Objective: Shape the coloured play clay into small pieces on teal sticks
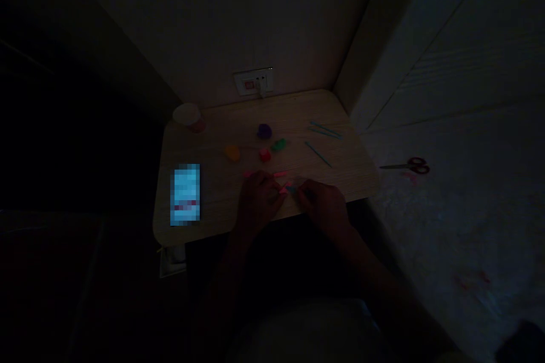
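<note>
You are pinching a small pink-and-teal piece (pixel 286 188) between both hands, just below the middle of the frame, at the near edge of the wooden table (pixel 349 164). It is looking like short stick ends meeting in a soft lump, though the room is so dark that its shape is hard to make out. Your left hand (pixel 259 199) is curling around it from the left, fingers closed on the pink end. Your right hand (pixel 324 204) is closing in from the right, fingertips on the teal end; how firmly either is gripping I cannot tell.

In my judgement the main risk is the dim light: you are working nearly blind, so a stick could slip out of its joint or bend without your noticing. The piece is also sitting close to the table's front edge, so a dropped part could roll off toward your lap.

A loose pink stick (pixel 280 174) is lying just above your hands. Higher up, lumps of clay are sitting near one another: yellow lump (pixel 232 152), red lump (pixel 264 154), green lump (pixel 279 144), purple lump (pixel 264 131). Teal sticks (pixel 326 130) are lying toward the upper right of the table. A lit phone (pixel 185 194) is glowing at the left, a cup (pixel 187 115) is standing at the upper left corner, and scissors (pixel 406 166) are resting off the table at the right.
</note>
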`<state>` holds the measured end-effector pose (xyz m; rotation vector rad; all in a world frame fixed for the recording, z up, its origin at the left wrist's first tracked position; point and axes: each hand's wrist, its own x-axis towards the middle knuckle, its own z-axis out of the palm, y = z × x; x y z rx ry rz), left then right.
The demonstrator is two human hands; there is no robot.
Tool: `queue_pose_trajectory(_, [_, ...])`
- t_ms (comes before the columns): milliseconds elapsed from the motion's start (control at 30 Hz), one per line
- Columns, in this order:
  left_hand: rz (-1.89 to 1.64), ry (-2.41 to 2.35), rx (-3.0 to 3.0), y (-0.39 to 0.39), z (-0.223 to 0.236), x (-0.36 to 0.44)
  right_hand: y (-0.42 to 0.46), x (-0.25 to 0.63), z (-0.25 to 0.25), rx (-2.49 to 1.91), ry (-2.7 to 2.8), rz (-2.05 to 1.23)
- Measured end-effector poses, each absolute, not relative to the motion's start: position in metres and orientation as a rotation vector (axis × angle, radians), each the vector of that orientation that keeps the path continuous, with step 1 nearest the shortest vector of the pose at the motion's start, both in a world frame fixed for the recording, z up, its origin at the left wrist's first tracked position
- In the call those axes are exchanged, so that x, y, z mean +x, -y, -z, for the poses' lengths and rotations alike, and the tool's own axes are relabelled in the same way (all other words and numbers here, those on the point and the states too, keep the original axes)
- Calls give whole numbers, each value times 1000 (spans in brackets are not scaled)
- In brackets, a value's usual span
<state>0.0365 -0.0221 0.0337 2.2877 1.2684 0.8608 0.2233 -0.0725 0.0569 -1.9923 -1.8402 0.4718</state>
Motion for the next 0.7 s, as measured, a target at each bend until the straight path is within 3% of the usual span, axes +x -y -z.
queue_pose_trajectory(700, [-831,-1299,2311,22,-32,36,74,222,-54,-1955,1777,-559])
